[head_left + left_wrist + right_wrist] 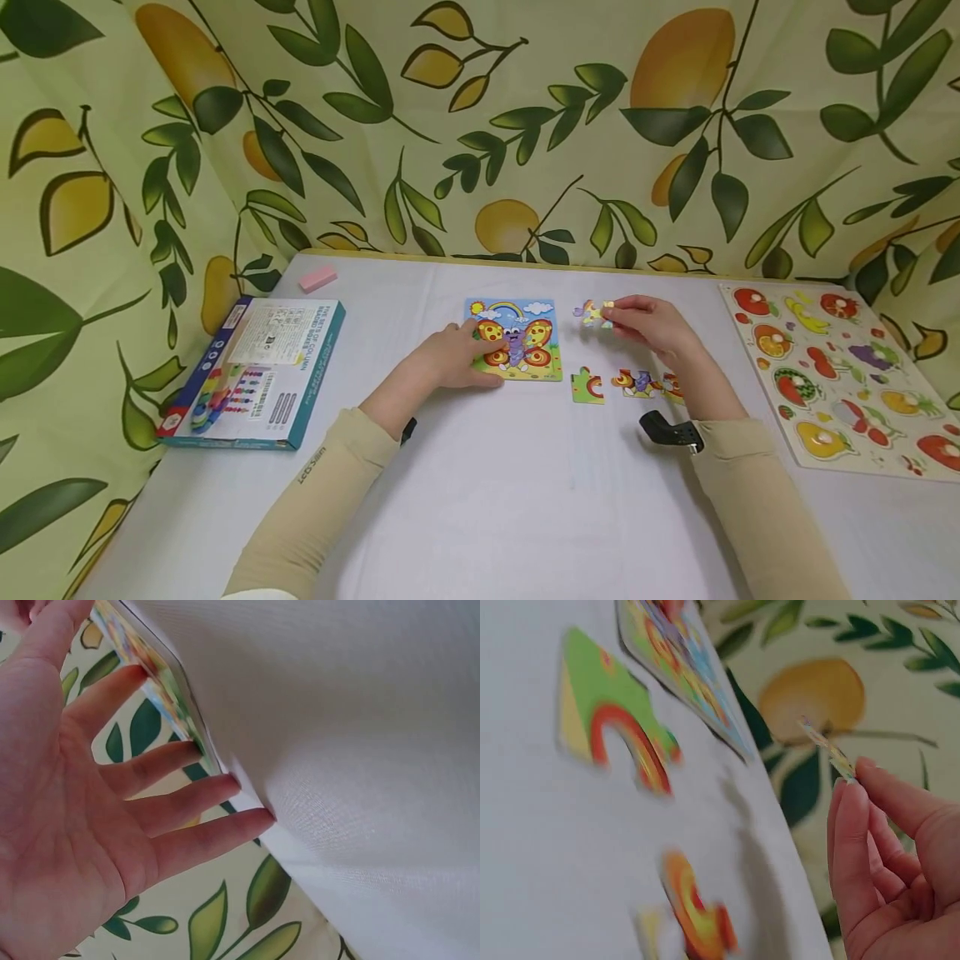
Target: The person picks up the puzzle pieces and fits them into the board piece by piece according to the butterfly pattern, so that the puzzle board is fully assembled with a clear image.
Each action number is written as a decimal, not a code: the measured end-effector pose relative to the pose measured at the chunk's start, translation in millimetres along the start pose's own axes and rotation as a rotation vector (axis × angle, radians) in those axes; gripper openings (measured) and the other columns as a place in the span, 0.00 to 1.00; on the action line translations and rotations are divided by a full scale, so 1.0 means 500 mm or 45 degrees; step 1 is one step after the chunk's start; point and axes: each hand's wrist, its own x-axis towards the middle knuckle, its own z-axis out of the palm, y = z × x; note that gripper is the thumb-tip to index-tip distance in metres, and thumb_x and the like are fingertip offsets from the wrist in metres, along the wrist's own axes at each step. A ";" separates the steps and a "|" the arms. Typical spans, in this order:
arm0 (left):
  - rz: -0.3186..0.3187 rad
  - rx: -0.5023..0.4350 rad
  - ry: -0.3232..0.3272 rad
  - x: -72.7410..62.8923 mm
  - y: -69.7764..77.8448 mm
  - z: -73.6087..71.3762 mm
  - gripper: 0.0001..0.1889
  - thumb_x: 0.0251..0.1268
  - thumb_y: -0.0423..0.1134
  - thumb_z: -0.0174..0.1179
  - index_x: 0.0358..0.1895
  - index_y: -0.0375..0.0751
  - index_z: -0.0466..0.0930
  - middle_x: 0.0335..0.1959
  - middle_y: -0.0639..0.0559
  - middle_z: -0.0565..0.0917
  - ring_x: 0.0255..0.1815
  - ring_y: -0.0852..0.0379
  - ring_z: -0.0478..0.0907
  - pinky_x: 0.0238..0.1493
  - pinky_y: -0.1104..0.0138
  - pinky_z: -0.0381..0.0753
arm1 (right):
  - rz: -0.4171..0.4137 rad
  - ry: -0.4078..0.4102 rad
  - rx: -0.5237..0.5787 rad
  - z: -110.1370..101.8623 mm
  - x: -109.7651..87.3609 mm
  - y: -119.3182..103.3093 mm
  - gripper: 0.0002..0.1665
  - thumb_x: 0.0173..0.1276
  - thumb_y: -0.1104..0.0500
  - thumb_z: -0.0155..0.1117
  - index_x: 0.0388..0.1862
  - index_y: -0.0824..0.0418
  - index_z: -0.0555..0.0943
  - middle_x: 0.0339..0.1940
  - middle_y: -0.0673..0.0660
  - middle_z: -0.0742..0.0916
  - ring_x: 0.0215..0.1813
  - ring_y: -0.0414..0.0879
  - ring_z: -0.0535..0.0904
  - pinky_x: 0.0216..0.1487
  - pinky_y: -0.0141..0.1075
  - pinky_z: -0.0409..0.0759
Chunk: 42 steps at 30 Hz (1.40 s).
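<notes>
A square butterfly puzzle (pixel 536 327) lies on the white-covered table, a rainbow and sun printed on it. My left hand (pixel 453 358) rests at its left side with spread fingers, the thumb along the lower edge; in the left wrist view the fingertips (pixel 191 750) reach the puzzle's edge and the cloth. To the right, my right hand (pixel 651 327) pinches a jigsaw piece (pixel 594 314) between thumb and fingers, raised over the table and seen edge-on in the right wrist view. Below it lie a green corner piece (pixel 581 390), a purple-and-orange piece (pixel 637 383) and another piece (pixel 672 385), partly behind the right wrist.
At the left lies a boxed bead toy (pixel 258 375), with a pink block (pixel 318 278) behind it. A wooden fruit peg board (pixel 840 375) lies at the right. Patterned fabric (pixel 510 125) rises behind the table's far edge.
</notes>
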 end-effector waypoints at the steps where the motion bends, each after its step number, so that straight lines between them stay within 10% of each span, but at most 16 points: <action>1: 0.000 -0.008 -0.002 0.001 0.000 0.000 0.38 0.61 0.68 0.57 0.74 0.64 0.61 0.72 0.38 0.61 0.65 0.38 0.66 0.61 0.47 0.70 | 0.014 -0.018 0.011 0.015 0.005 -0.003 0.27 0.64 0.51 0.71 0.53 0.64 0.73 0.37 0.47 0.84 0.34 0.36 0.80 0.43 0.28 0.81; 13: 0.004 -0.009 0.005 0.009 0.003 0.005 0.40 0.61 0.69 0.56 0.75 0.64 0.59 0.73 0.36 0.58 0.71 0.30 0.59 0.66 0.44 0.64 | 0.061 -0.072 -0.226 0.136 0.042 -0.016 0.27 0.65 0.52 0.70 0.57 0.64 0.75 0.40 0.56 0.83 0.29 0.39 0.80 0.35 0.27 0.80; 42: -0.066 -0.009 0.018 0.014 0.019 0.015 0.45 0.55 0.75 0.55 0.76 0.67 0.54 0.76 0.34 0.53 0.70 0.28 0.58 0.63 0.45 0.68 | -0.039 -0.001 -0.443 0.177 0.027 -0.023 0.19 0.65 0.56 0.69 0.48 0.65 0.75 0.37 0.59 0.80 0.29 0.43 0.80 0.33 0.29 0.81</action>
